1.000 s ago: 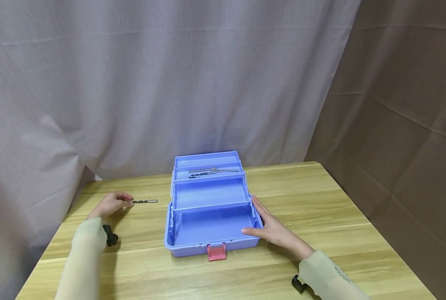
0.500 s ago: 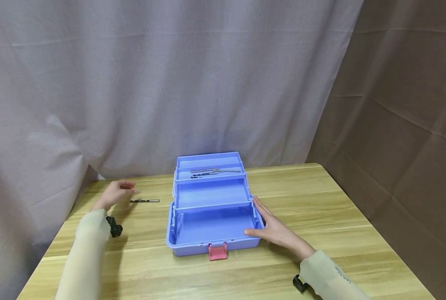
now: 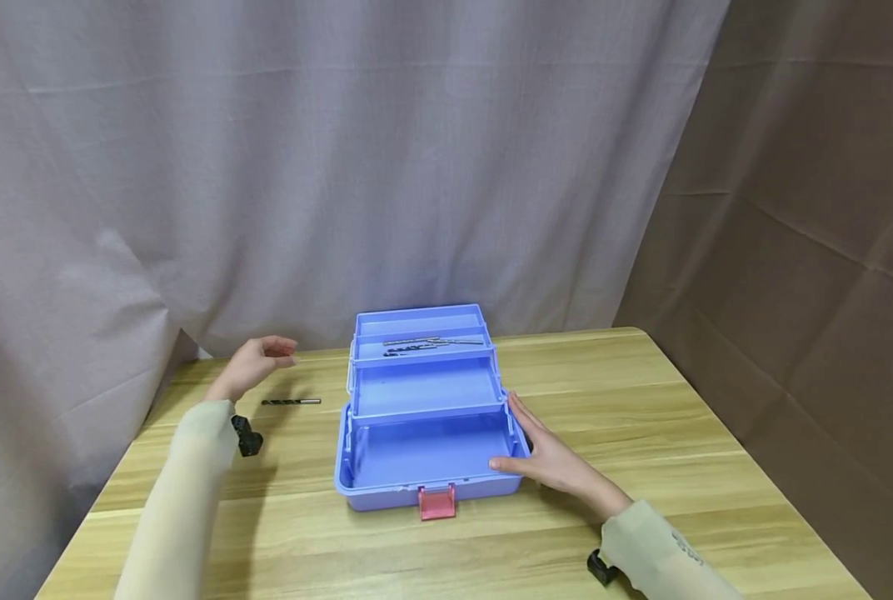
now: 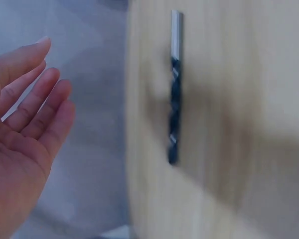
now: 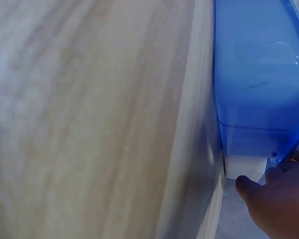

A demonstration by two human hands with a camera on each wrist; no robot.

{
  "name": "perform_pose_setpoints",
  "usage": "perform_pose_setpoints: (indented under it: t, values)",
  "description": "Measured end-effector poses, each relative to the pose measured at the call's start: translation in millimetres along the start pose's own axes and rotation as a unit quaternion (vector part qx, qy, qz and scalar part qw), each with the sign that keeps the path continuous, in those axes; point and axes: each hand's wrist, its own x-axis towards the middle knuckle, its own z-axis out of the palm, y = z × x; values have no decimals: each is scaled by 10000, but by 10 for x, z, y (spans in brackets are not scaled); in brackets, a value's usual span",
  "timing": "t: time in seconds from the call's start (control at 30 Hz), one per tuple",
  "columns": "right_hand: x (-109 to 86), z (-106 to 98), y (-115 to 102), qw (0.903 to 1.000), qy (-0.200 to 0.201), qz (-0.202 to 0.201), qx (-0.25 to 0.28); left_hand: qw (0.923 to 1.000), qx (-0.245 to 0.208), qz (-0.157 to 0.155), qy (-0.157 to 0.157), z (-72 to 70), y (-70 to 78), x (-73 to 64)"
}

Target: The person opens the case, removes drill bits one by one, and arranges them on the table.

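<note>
My left hand (image 3: 255, 364) is raised over the left side of the table, fingers loosely bent and nothing between them. Below it lies a drill bit (image 3: 291, 402) with a dark fluted end and a silver shank. In the left wrist view the hand (image 4: 27, 124) appears beside the drill bit (image 4: 175, 89), apart from it. An open blue toolbox (image 3: 392, 498) with stepped trays and a pink latch (image 3: 436, 503) stands at the middle. My right hand (image 3: 555, 457) grips its right side, thumb over the rim and fingers along the outer wall.
Several drill bits (image 3: 412, 347) lie in an upper tray of the toolbox. The wooden table (image 3: 641, 433) ends at a grey curtain (image 3: 431, 167) behind, and a brown cloth (image 3: 806, 250) hangs along the right.
My left hand has let go of the drill bit, which stays on the table, and has moved up and to the right. The right hand keeps its place on the toolbox.
</note>
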Motion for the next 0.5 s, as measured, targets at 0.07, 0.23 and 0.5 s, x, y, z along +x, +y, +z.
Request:
perform_pose_setpoints:
  t: [0.07, 0.23, 0.5]
  values:
    - [-7, 0, -2, 10000, 7, -24, -13, 10000, -52, 44, -35, 21, 104, 50]
    - [-8, 2, -10, 10000, 35, -55, 11, 9996, 15, 279, -86, 86, 346, 177]
    - [-2, 3, 0, 10000, -13, -23, -23, 9984, -52, 504, -242, 171, 741, 271]
